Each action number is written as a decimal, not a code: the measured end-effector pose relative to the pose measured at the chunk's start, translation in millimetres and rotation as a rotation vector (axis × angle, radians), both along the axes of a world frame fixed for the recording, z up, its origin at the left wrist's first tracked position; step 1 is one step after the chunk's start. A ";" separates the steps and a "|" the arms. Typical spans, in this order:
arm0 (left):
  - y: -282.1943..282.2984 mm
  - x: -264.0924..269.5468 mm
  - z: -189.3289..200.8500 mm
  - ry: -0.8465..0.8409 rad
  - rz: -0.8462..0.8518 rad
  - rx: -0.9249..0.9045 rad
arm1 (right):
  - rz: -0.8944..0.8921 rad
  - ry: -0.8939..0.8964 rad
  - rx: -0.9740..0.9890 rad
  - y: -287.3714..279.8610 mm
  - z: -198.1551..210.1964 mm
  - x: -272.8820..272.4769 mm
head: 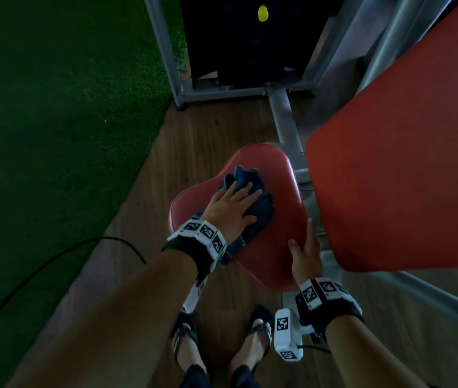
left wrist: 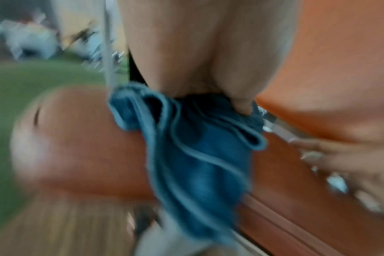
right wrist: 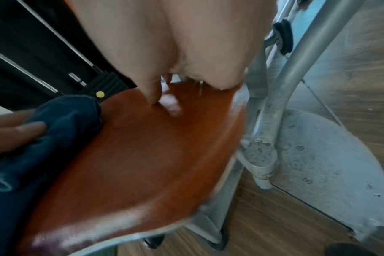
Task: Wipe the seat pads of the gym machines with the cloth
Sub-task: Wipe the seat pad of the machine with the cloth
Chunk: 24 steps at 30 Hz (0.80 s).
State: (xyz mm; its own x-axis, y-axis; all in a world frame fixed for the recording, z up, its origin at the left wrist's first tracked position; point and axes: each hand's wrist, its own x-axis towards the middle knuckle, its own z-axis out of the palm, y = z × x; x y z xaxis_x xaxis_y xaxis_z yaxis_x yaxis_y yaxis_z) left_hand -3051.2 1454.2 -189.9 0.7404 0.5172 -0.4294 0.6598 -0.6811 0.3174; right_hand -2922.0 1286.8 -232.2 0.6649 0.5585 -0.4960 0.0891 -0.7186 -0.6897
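Note:
A red seat pad [head: 278, 189] sits low in front of me, seen from above in the head view. On it lies a crumpled blue cloth [head: 258, 211]. My left hand [head: 233, 203] presses flat on the cloth with straight, spread fingers. My right hand [head: 303, 247] rests on the pad's right edge, thumb on top and fingers straight. The blurred left wrist view shows the cloth [left wrist: 197, 155] hanging over the seat pad [left wrist: 88, 147] under my left hand [left wrist: 208, 52]. In the right wrist view my right hand [right wrist: 175, 43] touches the seat pad [right wrist: 153, 164] beside the cloth [right wrist: 44, 147].
A large red back pad [head: 404, 163] overhangs the seat on the right. Grey frame tubes [head: 283, 119] run to a black weight stack with a yellow pin [head: 263, 13]. Green turf [head: 54, 107] and a black cable [head: 54, 256] lie left. A round base plate [right wrist: 329, 164] sits below.

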 end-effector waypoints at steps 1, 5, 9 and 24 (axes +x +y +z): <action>-9.9 -2.5 -3.3 -0.023 0.028 0.013 | 0.005 -0.026 0.018 -5.6 -0.5 -1.2; -51.9 -5.6 -8.4 -0.081 0.107 0.015 | 0.016 0.048 0.049 -47.0 -6.6 -10.7; -89.1 4.1 -5.9 -0.133 0.111 -0.133 | 0.000 0.133 0.117 -82.3 0.1 -21.5; -31.8 -129.9 6.5 -0.109 0.396 0.080 | 0.880 -0.529 -0.164 1.3 34.8 -43.7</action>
State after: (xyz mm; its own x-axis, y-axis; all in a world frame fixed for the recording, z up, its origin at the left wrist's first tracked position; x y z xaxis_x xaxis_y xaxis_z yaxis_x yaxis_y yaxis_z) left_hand -3181.1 1422.4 -183.4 0.5164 0.7996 -0.3066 0.8412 -0.4065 0.3566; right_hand -2965.7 1288.2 -197.4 0.2093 0.9036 -0.3738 0.8903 -0.3342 -0.3093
